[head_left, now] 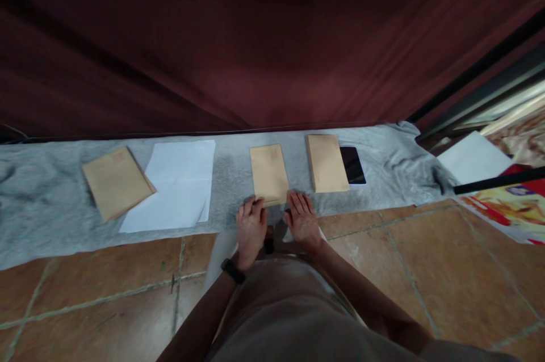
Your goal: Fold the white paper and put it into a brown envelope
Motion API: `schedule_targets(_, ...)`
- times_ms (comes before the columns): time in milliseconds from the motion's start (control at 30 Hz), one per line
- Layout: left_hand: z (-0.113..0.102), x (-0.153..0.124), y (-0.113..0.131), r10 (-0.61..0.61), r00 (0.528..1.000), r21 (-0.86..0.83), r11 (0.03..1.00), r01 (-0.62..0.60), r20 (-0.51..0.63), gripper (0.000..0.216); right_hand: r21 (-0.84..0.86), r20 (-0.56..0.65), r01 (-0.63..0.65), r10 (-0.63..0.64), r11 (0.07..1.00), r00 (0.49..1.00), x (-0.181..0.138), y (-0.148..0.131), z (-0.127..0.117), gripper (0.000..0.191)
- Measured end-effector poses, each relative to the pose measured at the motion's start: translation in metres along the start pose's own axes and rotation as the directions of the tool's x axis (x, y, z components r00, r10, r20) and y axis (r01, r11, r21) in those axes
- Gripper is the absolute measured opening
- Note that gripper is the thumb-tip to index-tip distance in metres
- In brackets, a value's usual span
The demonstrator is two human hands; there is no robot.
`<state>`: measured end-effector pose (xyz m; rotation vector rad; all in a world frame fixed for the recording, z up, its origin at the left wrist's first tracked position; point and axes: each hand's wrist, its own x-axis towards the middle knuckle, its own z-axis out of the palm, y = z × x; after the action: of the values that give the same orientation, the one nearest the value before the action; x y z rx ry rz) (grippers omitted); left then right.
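Observation:
A brown paper envelope (269, 172) lies flat on the grey cloth in front of me, a small reddish mark near its top right corner. My left hand (251, 227) rests at its near left corner, fingertips on the near edge and thumb a little apart. Beside the near right corner lies my right hand (303, 219), palm down with the fingers stretched out; its thumb side is close to or touching the envelope. To the right sits a thick stack of similar envelopes (327, 163). Neither hand visibly grips anything.
White paper sheets (179, 180) lie at left, partly under more brown envelopes (117, 181). A dark-screened phone or tablet (352, 165) is partly under the right stack. Grey cloth (232, 180) borders a dark red curtain (264, 67). A colourful printed package (511, 211) is far right, above floor tiles.

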<state>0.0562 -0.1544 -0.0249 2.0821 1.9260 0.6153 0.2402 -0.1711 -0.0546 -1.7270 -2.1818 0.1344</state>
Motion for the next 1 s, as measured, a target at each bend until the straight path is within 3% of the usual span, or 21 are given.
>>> schedule_targets(233,0.008,0.030,-0.007,-0.197,0.978,-0.264,0.949,0.171,-0.074,0.048,-0.007,0.002,-0.014,0.014,1.000,1.000,0.005,-0.004,0.003,0.056)
schedule_targets(300,0.009,0.035,-0.009,-0.283,0.958,-0.422,0.874,0.241,-0.040,0.059,-0.004,0.000,-0.029,0.029,1.000,1.000,0.006,-0.007,0.001,0.058)
schedule_targets(400,0.006,0.039,-0.002,-0.362,0.931,-0.676,0.675,0.296,0.046,0.070,0.011,0.004,-0.035,0.035,0.999,0.999,0.009,-0.013,-0.009,0.060)
schedule_targets(500,-0.005,0.039,0.019,-0.317,0.946,-0.772,0.586,0.246,0.061,0.071,0.040,0.008,-0.045,0.044,0.998,0.999,0.016,-0.022,-0.023,0.057)
schedule_targets(667,-0.024,0.032,0.064,-0.167,0.984,-0.781,0.604,0.155,0.066,0.068,0.154,-0.003,-0.090,0.092,0.984,0.996,0.028,-0.029,-0.044,0.052)
schedule_targets(767,-0.022,0.029,0.074,-0.030,0.994,-0.776,0.623,0.101,0.106,0.068,0.296,-0.046,-0.159,0.181,0.942,0.982,0.034,-0.017,-0.050,0.045)
schedule_targets(867,-0.010,0.030,0.070,-0.018,0.993,-0.753,0.651,0.099,0.115,0.066,0.565,-0.112,-0.259,0.384,0.783,0.916,0.041,0.005,-0.054,0.031)
schedule_targets(933,-0.001,0.033,0.066,-0.100,0.983,-0.750,0.636,0.184,0.156,0.065,0.770,-0.084,-0.280,0.526,0.573,0.846,0.045,0.020,-0.056,0.035)
schedule_targets(1000,0.006,0.039,0.068,-0.157,0.950,-0.769,0.558,0.312,0.272,0.064,0.906,0.011,-0.267,0.613,0.328,0.790,0.047,0.033,-0.059,0.040)
